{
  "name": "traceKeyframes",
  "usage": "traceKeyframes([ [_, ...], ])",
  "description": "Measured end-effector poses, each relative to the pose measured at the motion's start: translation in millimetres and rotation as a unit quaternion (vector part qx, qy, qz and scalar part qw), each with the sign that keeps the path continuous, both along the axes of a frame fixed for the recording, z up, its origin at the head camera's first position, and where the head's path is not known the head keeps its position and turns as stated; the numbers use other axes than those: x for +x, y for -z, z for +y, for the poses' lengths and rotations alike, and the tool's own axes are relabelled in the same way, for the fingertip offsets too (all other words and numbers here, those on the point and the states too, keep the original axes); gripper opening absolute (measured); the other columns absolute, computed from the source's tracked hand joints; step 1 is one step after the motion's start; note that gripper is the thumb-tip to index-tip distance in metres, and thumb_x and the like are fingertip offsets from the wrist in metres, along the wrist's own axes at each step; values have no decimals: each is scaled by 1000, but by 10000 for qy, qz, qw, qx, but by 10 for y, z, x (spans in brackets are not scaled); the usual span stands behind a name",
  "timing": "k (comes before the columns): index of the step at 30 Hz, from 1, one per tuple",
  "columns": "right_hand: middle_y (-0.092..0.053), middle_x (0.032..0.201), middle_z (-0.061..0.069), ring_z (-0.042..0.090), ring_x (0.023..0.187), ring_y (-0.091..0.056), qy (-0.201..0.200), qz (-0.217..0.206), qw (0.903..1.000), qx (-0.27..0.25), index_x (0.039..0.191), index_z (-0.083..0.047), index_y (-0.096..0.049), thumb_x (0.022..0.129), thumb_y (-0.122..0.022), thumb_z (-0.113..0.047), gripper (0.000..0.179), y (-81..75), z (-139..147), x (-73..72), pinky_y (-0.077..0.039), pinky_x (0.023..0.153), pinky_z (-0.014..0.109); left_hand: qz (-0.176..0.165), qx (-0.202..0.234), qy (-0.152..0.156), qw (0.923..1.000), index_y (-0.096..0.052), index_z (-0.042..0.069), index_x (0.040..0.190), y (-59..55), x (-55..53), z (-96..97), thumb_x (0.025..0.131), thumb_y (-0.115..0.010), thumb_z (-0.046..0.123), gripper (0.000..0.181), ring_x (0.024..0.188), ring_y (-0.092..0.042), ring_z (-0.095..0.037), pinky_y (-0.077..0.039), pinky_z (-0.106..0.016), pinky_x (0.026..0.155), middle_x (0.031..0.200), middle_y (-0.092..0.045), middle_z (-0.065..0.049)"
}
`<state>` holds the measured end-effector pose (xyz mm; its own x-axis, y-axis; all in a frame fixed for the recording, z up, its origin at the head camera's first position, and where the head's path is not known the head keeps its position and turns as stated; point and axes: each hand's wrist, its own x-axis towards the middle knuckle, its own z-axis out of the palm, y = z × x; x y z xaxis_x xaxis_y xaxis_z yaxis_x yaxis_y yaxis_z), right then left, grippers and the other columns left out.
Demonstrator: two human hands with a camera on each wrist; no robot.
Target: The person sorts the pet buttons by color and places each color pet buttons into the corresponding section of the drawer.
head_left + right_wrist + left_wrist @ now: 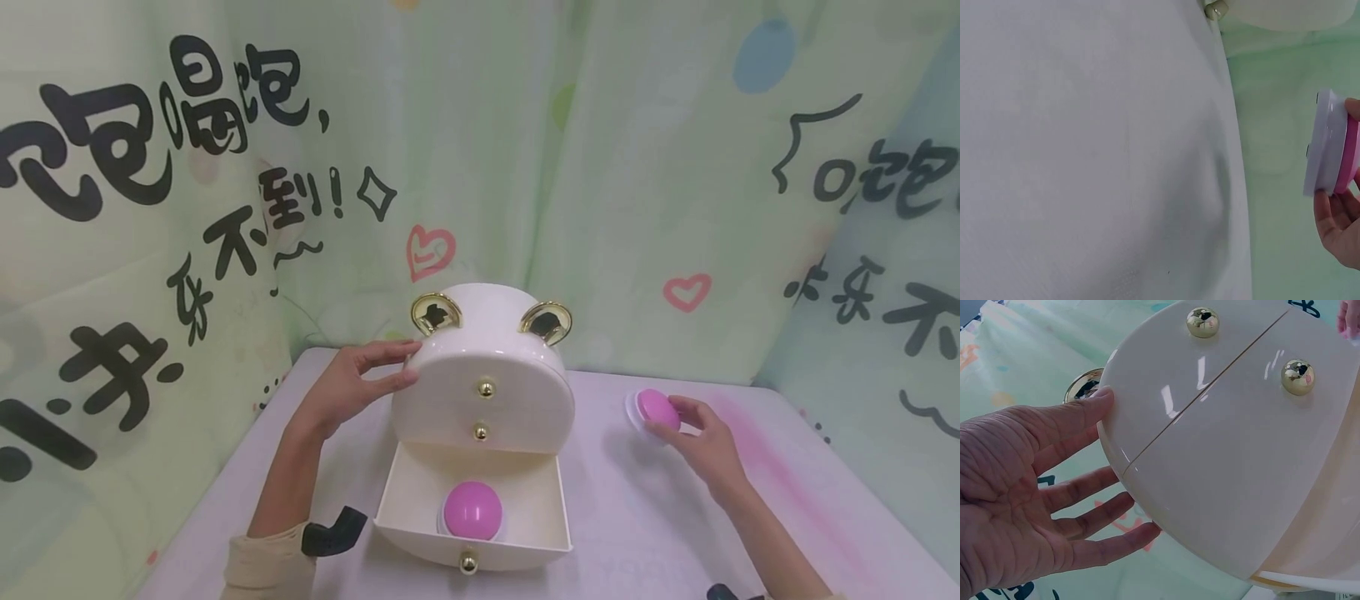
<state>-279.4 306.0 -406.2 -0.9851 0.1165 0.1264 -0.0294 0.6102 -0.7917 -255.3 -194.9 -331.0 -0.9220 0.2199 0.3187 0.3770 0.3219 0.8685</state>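
Observation:
A glossy white drawer box [442,400] with gold-rimmed ears and gold knobs stands in the middle. Its bottom drawer [525,500] is pulled out, and inside lies a pink domed push button [472,510] on a white base. My left hand [348,383] is at the box's left side, thumb near the front edge; in the left wrist view its fingers [1100,515] are spread, fairly straight, along the side. Off to the right, my right hand [701,437] pinches a second pink push button [658,408]. The right wrist view shows that button's white base [1325,144] edge-on, above the table.
The table [615,517] has a pale cover with a pinkish streak on the right. Printed curtains [480,150] with lettering and hearts hang close behind and at both sides. The open drawer juts toward me, with a gold knob [468,564] at its front.

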Motion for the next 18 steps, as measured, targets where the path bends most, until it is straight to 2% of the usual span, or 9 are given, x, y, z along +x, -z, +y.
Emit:
traceKeyframes([
  [4, -48, 149, 24, 35, 134, -46, -72, 120, 9998, -154, 151, -1, -41, 93, -74, -47, 81, -44, -39, 103, -42, 77, 3, 89, 53, 188, 9998, -66, 8, 137, 14, -3, 19, 102, -64, 23, 38, 139, -51, -33, -54, -48, 99, 146, -59, -10],
  [6, -49, 148, 23, 28, 130, -48, -89, 192, 9996, -177, 150, -1, -43, 92, -75, -45, 80, -70, -58, 149, -43, 78, 2, 144, 43, 268, 9995, -64, 6, 138, 16, -4, 23, 104, -62, 22, 38, 138, -52, -34, -56, -47, 96, 147, -58, -11],
  [12, -54, 142, 19, -9, 109, -48, -193, 462, 9981, -360, 147, -1, -48, 92, -77, -38, 73, -143, -128, 238, -46, 82, 4, 137, -154, -57, 9998, -68, 13, 135, 35, -7, -7, 93, -77, 25, 45, 140, -49, -33, -43, -59, 109, 144, -61, -6],
  [14, -58, 137, 12, -13, 106, -49, -259, 539, 9971, -476, 145, -1, -49, 92, -78, -35, 70, -166, -158, 268, -47, 83, 5, 104, -146, -122, 9998, -69, 15, 135, 40, -13, -18, 91, -79, 25, 46, 140, -48, -32, -40, -62, 111, 143, -62, -4],
  [18, -59, 128, -6, -12, 106, -52, -396, 649, 9954, -575, 144, -1, -50, 92, -79, -32, 67, -198, -208, 320, -49, 84, 7, 96, -70, -105, 9999, -69, 15, 135, 39, -29, -24, 91, -80, 25, 46, 141, -48, -32, -38, -62, 111, 143, -62, -4],
])
